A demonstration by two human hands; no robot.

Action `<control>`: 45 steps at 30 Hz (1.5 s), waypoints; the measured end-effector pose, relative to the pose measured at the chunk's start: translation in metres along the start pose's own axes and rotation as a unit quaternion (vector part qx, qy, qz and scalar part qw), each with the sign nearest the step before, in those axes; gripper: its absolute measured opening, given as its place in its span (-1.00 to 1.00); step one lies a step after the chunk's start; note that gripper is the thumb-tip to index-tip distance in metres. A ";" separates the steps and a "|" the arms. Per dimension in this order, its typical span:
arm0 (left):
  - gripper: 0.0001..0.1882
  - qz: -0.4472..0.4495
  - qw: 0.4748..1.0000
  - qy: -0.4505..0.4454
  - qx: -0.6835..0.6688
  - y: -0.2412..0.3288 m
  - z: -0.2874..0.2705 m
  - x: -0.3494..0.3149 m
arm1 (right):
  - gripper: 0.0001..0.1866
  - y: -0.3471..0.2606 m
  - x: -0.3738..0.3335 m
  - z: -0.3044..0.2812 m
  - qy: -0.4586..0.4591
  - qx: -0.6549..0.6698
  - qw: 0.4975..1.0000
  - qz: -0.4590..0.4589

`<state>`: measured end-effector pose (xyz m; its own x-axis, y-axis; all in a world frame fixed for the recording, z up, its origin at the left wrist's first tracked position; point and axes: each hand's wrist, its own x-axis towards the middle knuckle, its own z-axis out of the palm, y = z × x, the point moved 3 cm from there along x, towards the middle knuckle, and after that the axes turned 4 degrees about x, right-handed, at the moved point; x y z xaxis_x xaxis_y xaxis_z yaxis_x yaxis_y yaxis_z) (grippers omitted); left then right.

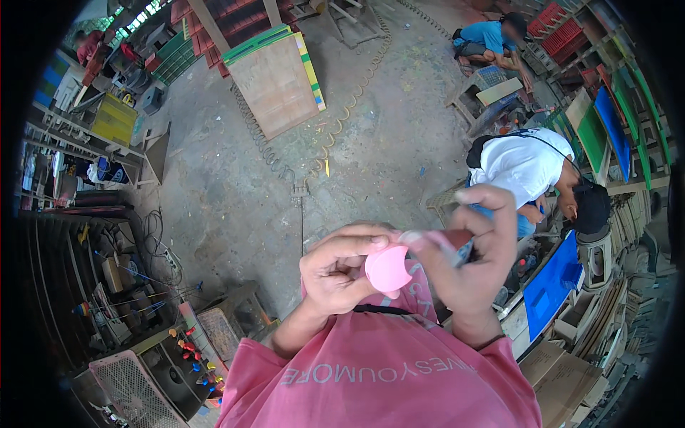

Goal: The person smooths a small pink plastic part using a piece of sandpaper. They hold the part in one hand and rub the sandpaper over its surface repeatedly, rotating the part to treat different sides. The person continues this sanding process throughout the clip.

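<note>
Nearest, pink shirt (pixel 371 378), pale capital lettering across the front; just beyond, left hand (pixel 332 274) has thumb and fingers closed on a pink piece (pixel 387 269), rounded, notched on its right side, held in front of the chest; right hand (pixel 474 267) close by on the right, fingers half-curled round a brown scrap (pixel 459 238), too blurred to read any marks; blue board (pixel 539 303) at right; person in white shirt (pixel 524 167) bent over farther right; wooden panel (pixel 275 85) far, left of centre.
</note>
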<state>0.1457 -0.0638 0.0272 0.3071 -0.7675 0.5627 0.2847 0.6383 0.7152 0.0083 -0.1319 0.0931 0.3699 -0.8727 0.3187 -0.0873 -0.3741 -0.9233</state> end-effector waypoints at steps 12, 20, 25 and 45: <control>-0.44 0.055 0.996 0.074 0.008 -0.026 -0.021 -0.013 | -0.40 0.026 -0.018 0.036 -0.035 0.313 0.914 0.256; -0.44 -0.334 0.925 0.092 0.154 -0.115 -0.076 -0.057 | -0.41 0.080 -0.003 0.037 0.024 0.142 0.947 0.286; 0.12 -0.739 0.497 -0.133 0.435 -0.295 -0.154 -0.315 | -0.48 0.204 -0.008 0.060 0.037 0.108 0.942 0.316; 0.05 -0.780 0.386 0.147 0.470 -0.416 -0.190 -0.363 | -0.47 0.559 -0.129 0.045 -0.067 0.131 0.869 0.472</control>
<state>0.0879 -0.0392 -0.5537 0.5560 -0.0466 -0.8299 -0.0815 -0.9967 0.0014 -0.0468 -0.2141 -0.4738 0.3542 -0.7011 -0.6188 -0.2030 0.5883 -0.7827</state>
